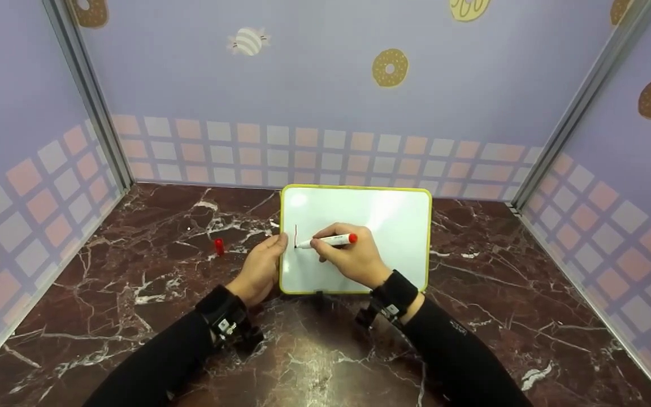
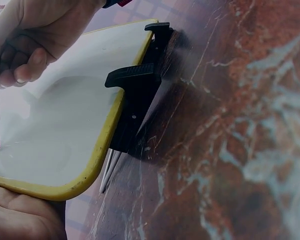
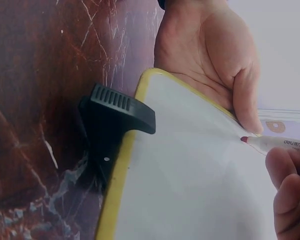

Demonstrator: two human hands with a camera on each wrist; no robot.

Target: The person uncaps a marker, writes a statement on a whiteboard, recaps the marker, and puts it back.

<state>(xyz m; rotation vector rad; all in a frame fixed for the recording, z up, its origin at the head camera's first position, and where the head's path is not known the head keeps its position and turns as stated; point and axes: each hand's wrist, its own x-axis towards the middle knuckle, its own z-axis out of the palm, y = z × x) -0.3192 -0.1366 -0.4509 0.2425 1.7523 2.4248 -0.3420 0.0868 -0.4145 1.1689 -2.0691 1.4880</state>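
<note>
A whiteboard (image 1: pixel 393 226) with a yellow rim leans upright on a black stand (image 2: pixel 132 112), whose clips hook over its lower edge. My left hand (image 1: pixel 260 268) grips the board's left edge, thumb along the rim and the other fingers hidden behind. In my right hand (image 1: pixel 356 257) a white marker (image 1: pixel 334 240) with a red end is pinched like a pen. The marker's red tip (image 3: pixel 245 140) is at the board's surface near the left side. A short red line (image 1: pixel 295 232) runs down to it. The red marker cap (image 1: pixel 219 246) lies on the table, left of the board.
The dark red marbled table (image 1: pixel 150 254) has light veins. A lilac back wall (image 1: pixel 314 79) with donut and checker prints rises behind the board, and similar panels flank both sides. Grey metal posts (image 1: pixel 94 96) mark the corners.
</note>
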